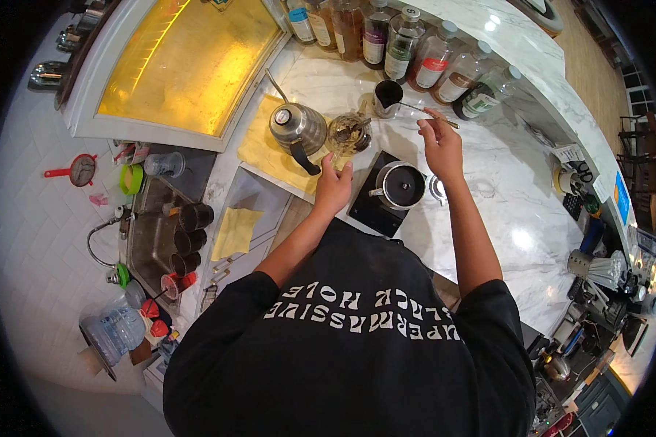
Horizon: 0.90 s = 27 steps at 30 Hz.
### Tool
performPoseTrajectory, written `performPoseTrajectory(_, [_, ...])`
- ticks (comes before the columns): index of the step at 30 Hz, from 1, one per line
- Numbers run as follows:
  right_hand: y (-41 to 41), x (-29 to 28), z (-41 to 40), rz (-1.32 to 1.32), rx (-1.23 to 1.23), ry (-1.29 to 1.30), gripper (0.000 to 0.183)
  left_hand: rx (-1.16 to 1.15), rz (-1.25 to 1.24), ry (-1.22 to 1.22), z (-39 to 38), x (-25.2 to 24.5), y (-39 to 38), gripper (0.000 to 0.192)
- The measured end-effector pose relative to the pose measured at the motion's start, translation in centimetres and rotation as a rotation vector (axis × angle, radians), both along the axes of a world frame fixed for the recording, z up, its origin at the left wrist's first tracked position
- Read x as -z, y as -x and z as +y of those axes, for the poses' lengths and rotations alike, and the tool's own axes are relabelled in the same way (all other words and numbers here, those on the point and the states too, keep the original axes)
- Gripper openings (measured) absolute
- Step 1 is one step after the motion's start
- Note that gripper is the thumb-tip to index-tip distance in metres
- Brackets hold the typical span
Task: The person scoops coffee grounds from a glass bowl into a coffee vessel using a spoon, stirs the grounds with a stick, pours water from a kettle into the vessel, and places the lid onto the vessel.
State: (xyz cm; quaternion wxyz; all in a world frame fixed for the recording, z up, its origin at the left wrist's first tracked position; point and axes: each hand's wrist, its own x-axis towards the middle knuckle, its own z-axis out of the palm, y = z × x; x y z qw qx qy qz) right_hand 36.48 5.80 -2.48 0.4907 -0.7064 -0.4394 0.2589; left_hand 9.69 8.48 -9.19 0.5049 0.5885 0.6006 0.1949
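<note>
My left hand (pixel 334 184) is at a glass vessel (pixel 350 134) with brown contents and a spoon in it; its fingers seem to hold the vessel's glass handle. Beside it a steel gooseneck kettle (pixel 298 125) with a black handle stands on a yellow cloth (pixel 254 145). My right hand (pixel 441 139) holds a long thin metal spoon (pixel 423 109), whose far end reaches into a metal pitcher (pixel 387 99). Nearer to me, a round steel-rimmed vessel (pixel 402 185) with a dark inside sits on a black scale (pixel 385 221). A small glass item (pixel 438 188) lies to its right.
Several labelled bottles (pixel 399 43) line the back of the marble counter (pixel 503 191). At left are a sink (pixel 153 218) with dark cups (pixel 195 217) by it and a framed yellow panel (pixel 169 71). Utensils and straws (pixel 607 267) crowd the far right.
</note>
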Motion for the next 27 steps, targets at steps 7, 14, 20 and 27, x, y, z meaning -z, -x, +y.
performPoseTrajectory(7, [-0.3,1.1,-5.7,0.087,0.113,0.041,0.037,-0.108,-0.127,0.150,2.0,1.2,-1.0,0.034])
performPoseTrajectory(14, [0.5,-0.3,-9.9,0.111,0.239,0.044,0.035,-0.153,-0.234,0.360,1.7,0.2,-1.6,0.033])
performPoseTrajectory(20, [-0.1,-0.1,-13.5,0.140,0.281,0.017,0.033,-0.188,-0.396,0.385,1.7,-1.2,-2.1,0.034])
performPoseTrajectory(27, [-0.6,0.8,-16.0,0.147,0.322,0.039,0.032,-0.244,-0.448,0.381,3.3,-1.5,-3.3,0.035])
